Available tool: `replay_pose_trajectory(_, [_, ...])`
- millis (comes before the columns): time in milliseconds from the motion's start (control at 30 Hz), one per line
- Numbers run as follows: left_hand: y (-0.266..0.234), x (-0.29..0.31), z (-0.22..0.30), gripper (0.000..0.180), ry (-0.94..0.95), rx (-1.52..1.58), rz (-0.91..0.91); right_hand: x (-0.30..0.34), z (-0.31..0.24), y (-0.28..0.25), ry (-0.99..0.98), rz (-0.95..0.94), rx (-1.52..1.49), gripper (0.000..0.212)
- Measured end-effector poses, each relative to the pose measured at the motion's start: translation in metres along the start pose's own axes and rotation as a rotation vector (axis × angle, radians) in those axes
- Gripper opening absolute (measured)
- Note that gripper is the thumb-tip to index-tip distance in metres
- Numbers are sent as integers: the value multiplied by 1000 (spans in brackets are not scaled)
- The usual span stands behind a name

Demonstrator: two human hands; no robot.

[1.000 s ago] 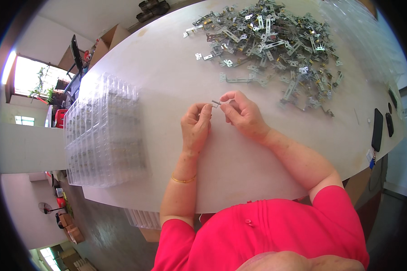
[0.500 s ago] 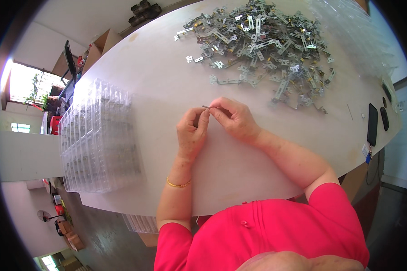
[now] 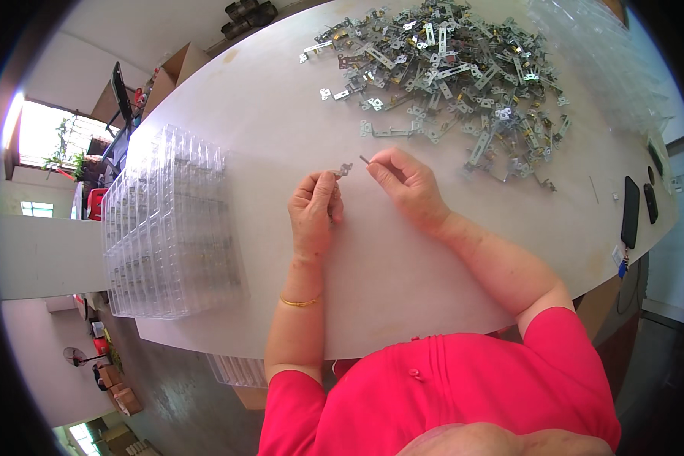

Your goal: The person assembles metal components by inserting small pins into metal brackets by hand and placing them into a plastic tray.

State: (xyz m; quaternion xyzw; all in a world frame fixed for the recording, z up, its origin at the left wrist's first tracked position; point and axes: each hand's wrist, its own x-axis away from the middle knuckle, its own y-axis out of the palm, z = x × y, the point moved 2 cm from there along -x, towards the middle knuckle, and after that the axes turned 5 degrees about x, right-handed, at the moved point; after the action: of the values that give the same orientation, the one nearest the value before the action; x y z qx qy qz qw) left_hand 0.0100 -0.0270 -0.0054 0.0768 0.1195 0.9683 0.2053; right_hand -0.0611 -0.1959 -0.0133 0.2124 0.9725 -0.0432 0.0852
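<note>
My left hand [image 3: 315,209] pinches a small grey metal bracket [image 3: 343,169] between thumb and fingertips, just above the white table [image 3: 266,121]. My right hand [image 3: 406,182] is a short way to its right and pinches a thin dark pin [image 3: 365,159] whose tip points toward the bracket. A small gap separates pin and bracket. A large heap of similar metal brackets and hinges [image 3: 448,68] lies on the table beyond my right hand.
A stack of clear plastic compartment trays [image 3: 167,228] stands at the table's left edge. Clear plastic sheets [image 3: 608,61] lie at the far right. Two dark phone-like devices [image 3: 632,209] rest near the right edge. Cardboard boxes and floor clutter lie beyond the table.
The two hands were pressed together around the small part; now they have drawn slightly apart, the right hand holding the pin away from the bracket in the left.
</note>
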Motion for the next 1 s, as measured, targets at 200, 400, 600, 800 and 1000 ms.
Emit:
replay_pose_trajectory(200, [-5, -3, -4, 22, -11, 147, -36, 2, 0, 4, 37, -102, 79, 10])
replay_pose_trajectory(400, [-4, -3, -4, 21, 7, 93, -48, 2, 1, 4, 34, -121, 96, 9])
replay_pose_trajectory(600, [0, 0, 1, 20, 106, -81, -58, 1, -5, 0, 34, -153, 190, 10])
replay_pose_trajectory(800, [7, 5, 2, 13, 126, -216, -73, -1, -2, 0, 14, -152, 94, 9])
replay_pose_trajectory(1000, [6, 6, -2, 11, 143, -264, -109, -1, -6, -1, 137, -335, 0, 18])
